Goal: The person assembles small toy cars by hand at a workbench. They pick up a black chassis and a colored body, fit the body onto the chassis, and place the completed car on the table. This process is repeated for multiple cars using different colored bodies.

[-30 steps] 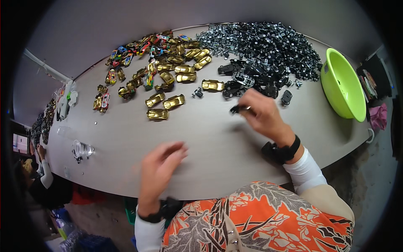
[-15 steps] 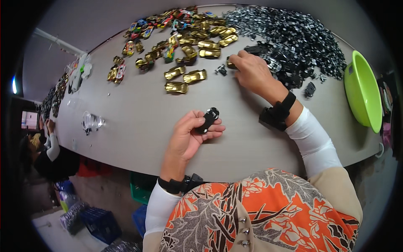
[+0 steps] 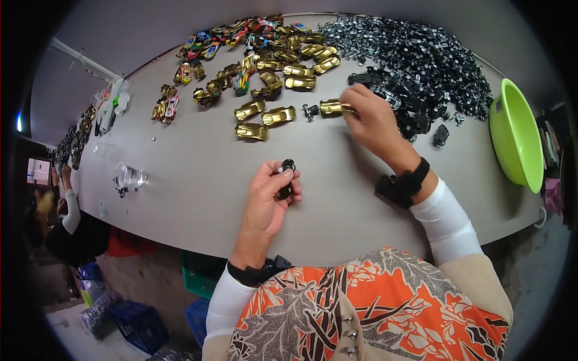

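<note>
My left hand (image 3: 266,195) is closed round a black toy car chassis (image 3: 285,179) with wheels, held above the near part of the table. Farther off to the right, my right hand (image 3: 372,120) pinches the right end of a gold toy car body (image 3: 335,108) at the tabletop. Just left of that body lies a small dark wheel piece (image 3: 310,111). Several gold car bodies (image 3: 279,115) lie left of it. Beyond my right hand is a heap of black chassis (image 3: 409,102).
A big pile of small wheel pieces (image 3: 421,51) covers the far right, with colourful toy cars (image 3: 232,33) at the far left. A green basin (image 3: 515,135) leans at the right edge. A clear cup (image 3: 126,175) lies left. Another person (image 3: 71,219) works at the far left.
My right hand has drawn slightly nearer, and more of the gold car body now shows in its fingers. My left hand has closed further round the chassis and turned it.
</note>
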The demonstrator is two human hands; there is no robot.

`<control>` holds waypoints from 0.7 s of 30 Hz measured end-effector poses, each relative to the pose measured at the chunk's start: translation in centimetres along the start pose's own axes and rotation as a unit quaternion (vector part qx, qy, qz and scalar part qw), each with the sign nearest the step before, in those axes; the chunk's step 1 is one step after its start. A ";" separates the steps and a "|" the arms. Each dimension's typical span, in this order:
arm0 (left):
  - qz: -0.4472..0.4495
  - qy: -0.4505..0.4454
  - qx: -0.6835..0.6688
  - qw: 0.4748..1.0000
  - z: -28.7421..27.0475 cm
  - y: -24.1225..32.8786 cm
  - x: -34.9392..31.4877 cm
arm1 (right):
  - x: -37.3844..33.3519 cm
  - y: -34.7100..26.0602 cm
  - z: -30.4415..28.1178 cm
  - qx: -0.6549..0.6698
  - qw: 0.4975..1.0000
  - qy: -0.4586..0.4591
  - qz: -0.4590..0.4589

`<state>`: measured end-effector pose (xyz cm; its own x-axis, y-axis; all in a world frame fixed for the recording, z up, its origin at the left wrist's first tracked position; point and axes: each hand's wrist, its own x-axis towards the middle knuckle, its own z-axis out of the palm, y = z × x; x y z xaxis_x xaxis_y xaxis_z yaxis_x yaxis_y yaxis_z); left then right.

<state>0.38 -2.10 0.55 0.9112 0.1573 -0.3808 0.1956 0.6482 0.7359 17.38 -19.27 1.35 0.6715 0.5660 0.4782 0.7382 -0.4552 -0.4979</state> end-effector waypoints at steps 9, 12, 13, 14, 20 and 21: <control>0.069 0.010 0.019 0.997 -0.4 -0.8 -1.0 | -0.3 -1.7 0.8 0.298 0.937 -0.164 0.079; 0.050 0.004 0.032 0.998 0.7 -0.2 -1.2 | -1.7 -3.8 -1.8 0.547 0.738 -0.288 0.270; 0.035 -0.016 0.040 0.998 0.9 -0.2 -1.1 | -2.4 -3.9 -1.9 0.563 0.718 -0.294 0.286; 0.020 -0.036 0.048 0.998 1.1 -0.1 -1.1 | -3.1 -4.2 -1.9 0.578 0.697 -0.300 0.301; -0.031 -0.058 0.072 0.995 1.8 -1.0 -1.0 | -5.5 -4.4 -2.0 0.598 0.674 -0.290 0.323; -0.037 -0.058 0.077 0.995 1.7 -1.3 -0.9 | -5.9 -4.3 -1.5 0.570 0.708 -0.273 0.315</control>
<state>-0.07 -4.33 0.90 0.9261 0.0197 -0.3768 0.3093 0.5322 0.7881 10.31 -21.68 1.70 0.4902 0.8208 -0.2934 -0.4373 -0.0596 -0.8974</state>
